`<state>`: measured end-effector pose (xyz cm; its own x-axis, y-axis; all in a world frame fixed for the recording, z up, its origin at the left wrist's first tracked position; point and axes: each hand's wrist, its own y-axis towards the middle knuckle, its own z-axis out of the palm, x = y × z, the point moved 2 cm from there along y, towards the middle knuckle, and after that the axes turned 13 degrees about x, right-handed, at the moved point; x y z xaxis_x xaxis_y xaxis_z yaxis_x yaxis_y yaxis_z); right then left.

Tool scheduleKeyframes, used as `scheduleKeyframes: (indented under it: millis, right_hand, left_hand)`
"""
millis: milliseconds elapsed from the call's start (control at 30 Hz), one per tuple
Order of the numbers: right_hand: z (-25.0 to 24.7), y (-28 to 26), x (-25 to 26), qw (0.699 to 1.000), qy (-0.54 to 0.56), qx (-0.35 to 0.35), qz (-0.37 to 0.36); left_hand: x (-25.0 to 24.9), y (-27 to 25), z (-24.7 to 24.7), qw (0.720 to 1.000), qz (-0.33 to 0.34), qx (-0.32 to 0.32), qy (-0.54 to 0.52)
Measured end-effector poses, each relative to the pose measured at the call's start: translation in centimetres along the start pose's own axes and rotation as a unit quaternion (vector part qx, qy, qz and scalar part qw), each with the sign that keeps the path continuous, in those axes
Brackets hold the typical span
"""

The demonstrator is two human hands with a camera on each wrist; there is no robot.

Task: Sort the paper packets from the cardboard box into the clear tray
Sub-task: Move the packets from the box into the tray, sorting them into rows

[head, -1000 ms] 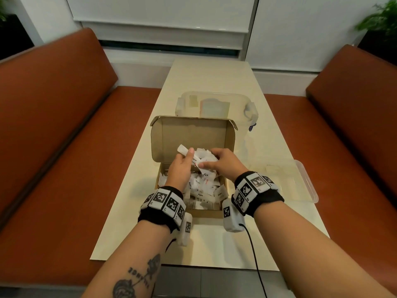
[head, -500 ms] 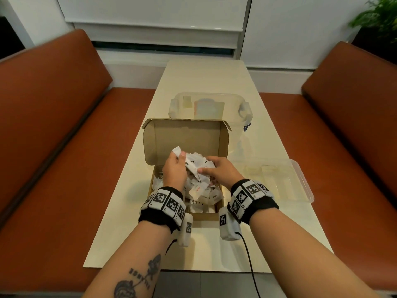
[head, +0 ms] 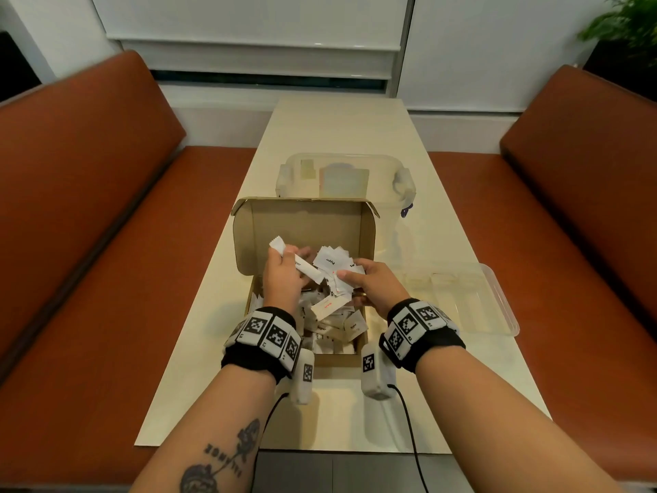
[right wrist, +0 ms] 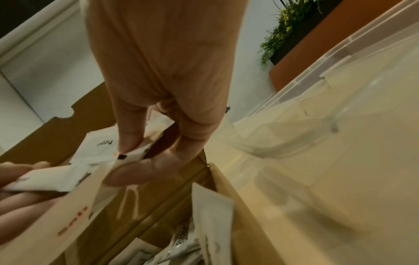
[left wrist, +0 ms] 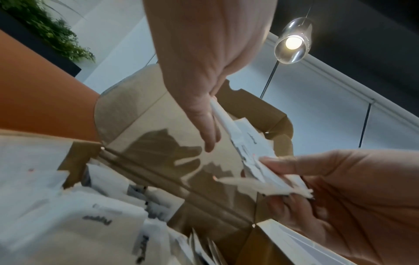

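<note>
An open cardboard box (head: 305, 225) sits mid-table, holding several white paper packets (head: 334, 325). Both hands hover above it. My left hand (head: 284, 275) grips a long white stick packet (head: 302, 263) that pokes out past the fingers on both sides. My right hand (head: 373, 282) pinches a fanned bunch of small square packets (head: 336, 265) between thumb and fingers; the right wrist view shows that pinch (right wrist: 131, 154). The left wrist view shows both hands meeting at the packets (left wrist: 249, 148). The clear tray (head: 473, 297) lies to the right of the box, with nothing visible in it.
A clear lidded plastic container (head: 345, 176) stands just behind the box's raised lid. Orange-brown benches (head: 89, 225) run along both sides of the narrow cream table (head: 348, 126). A potted plant (head: 629, 26) stands at the far right.
Both hands have risen from the box with packets in them. The right hand's bunch has fanned out and the left hand's stick packet shows more fully.
</note>
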<state>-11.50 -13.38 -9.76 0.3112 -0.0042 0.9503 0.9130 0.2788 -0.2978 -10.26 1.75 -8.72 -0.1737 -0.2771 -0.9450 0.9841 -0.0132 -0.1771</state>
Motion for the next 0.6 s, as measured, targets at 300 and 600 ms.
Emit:
scheduleKeyframes:
  millis: [300,600]
  right_hand:
    - [-0.4,0.2,0.8,0.999,0.008,-0.027,-0.039]
    - [0.0,0.5,1.5,0.995,-0.011,-0.070,-0.068]
  left_hand:
    - [0.8,0.7,-1.7,0.990,-0.077,-0.052,0.106]
    - [1.3,-1.3,0.9,0.974,-0.177,0.140,0.027]
